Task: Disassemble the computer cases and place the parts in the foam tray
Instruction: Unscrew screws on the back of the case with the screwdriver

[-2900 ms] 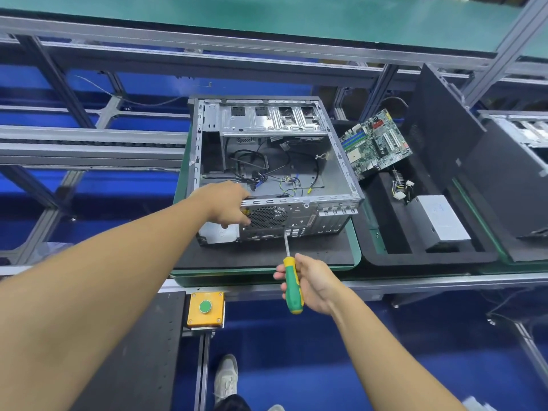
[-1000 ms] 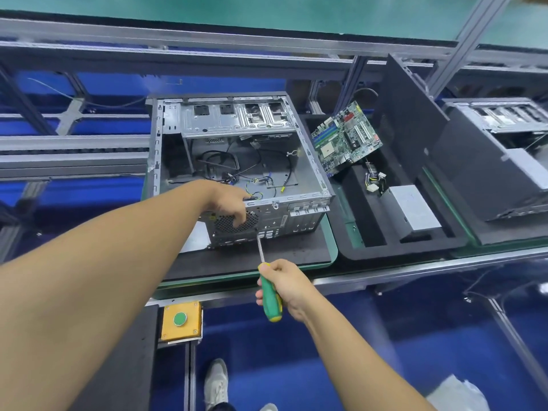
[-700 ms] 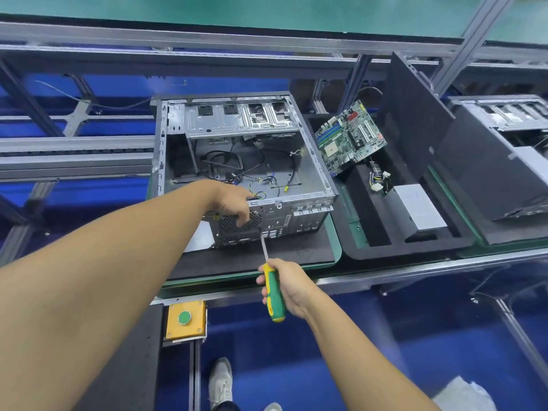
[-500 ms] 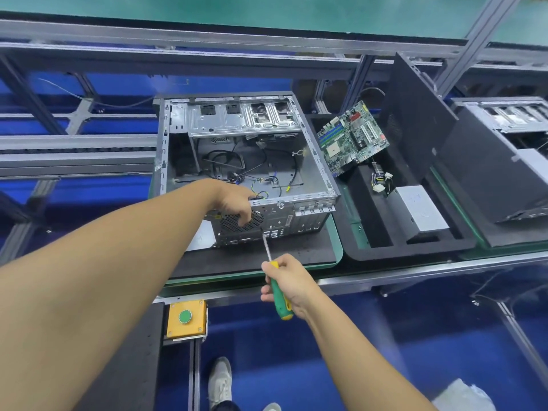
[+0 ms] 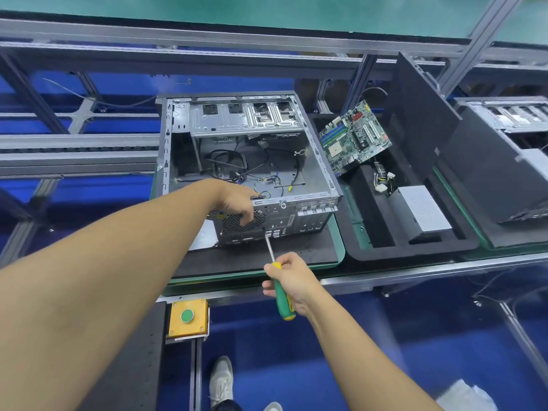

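An open grey computer case [image 5: 314, 161] lies on a black mat, with loose cables inside. My left hand [image 5: 237, 203] grips the case's near top edge, fingers curled over the rear fan grille. My right hand [image 5: 292, 280] holds a green and yellow screwdriver [image 5: 281, 295]. Its shaft tip touches the rear panel just below the grille. To the right sits the black foam tray [image 5: 415, 253]. A green motherboard [image 5: 353, 137] leans in it, and a silver power supply [image 5: 421, 209] lies in a slot.
A black side panel [image 5: 421, 114] stands upright behind the tray. A second case [image 5: 510, 149] lies at the far right. A yellow box with a green button [image 5: 187, 317] sits at the bench's front edge. Aluminium rails run behind the bench. My shoe [image 5: 221, 378] shows below.
My view has shifted slightly. The screwdriver tip has moved up to the rear panel under the fan grille. My left hand stays on the case edge.
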`<move>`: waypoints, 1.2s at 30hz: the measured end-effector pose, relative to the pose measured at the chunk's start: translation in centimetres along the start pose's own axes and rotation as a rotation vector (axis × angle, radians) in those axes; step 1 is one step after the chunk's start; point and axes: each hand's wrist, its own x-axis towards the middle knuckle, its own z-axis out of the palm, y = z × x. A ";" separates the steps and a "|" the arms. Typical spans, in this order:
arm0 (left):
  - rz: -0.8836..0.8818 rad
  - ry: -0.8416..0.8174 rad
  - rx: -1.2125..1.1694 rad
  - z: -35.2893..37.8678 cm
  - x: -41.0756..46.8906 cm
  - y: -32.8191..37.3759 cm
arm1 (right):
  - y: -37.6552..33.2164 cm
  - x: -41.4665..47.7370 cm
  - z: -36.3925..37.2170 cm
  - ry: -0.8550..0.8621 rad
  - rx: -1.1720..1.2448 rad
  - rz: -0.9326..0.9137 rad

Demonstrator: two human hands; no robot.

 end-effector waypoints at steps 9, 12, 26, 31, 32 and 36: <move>0.027 -0.010 -0.019 0.0 0.0 -0.1 | -0.9 0.4 0.3 -0.058 -0.043 0.048; 0.031 -0.023 -0.038 0.1 0.0 -0.3 | -1.0 0.4 0.1 -0.056 -0.089 0.014; 0.057 -0.021 -0.100 0.2 0.0 -0.4 | 0.0 0.6 -0.2 -0.020 -0.164 0.007; 0.093 0.038 -0.083 0.4 -0.3 -0.4 | 0.1 -0.1 -0.9 -0.008 -0.159 -0.020; 0.109 0.053 -0.082 0.6 -0.4 -0.4 | 0.1 -0.3 -1.1 -0.006 -0.170 -0.027; 0.367 0.488 0.011 1.4 -1.9 -1.1 | -0.1 -1.2 -2.2 -0.018 -0.231 -0.059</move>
